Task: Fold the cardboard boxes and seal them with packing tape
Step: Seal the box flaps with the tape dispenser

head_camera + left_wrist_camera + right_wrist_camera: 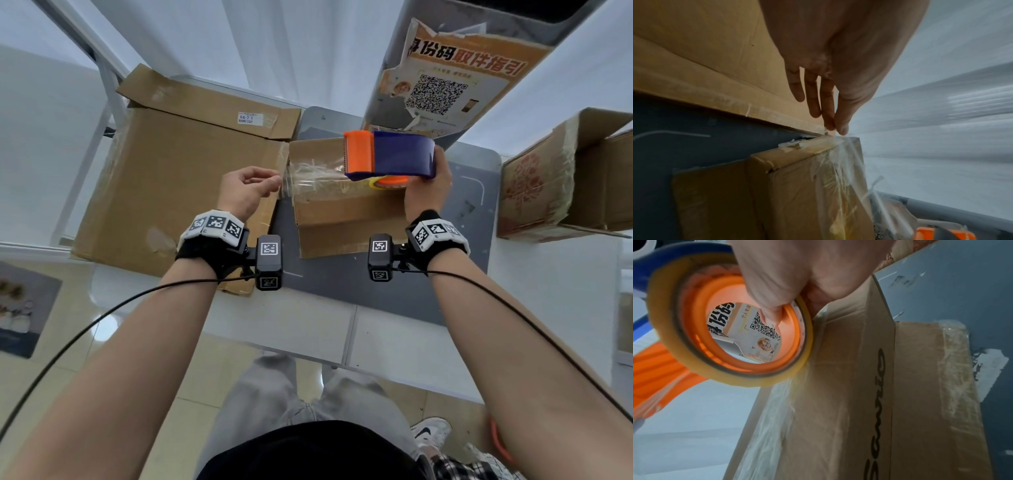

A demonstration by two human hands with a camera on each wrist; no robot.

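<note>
A small folded cardboard box (342,219) stands on the dark mat (455,274) in the middle of the table. A clear strip of tape (308,181) stretches across its top. My left hand (274,183) pinches the free end of that tape at the box's left edge, thumb against fingertips (842,128). My right hand (428,185) grips a blue and orange tape dispenser (390,156) above the box's right part. In the right wrist view my fingers curl into the orange core of the tape roll (729,321), just over the box (849,402).
A large flattened cardboard box (178,185) lies on the table to the left. An open box (568,178) on its side sits at the right edge. A grey post with a torn orange QR poster (455,78) stands behind the small box.
</note>
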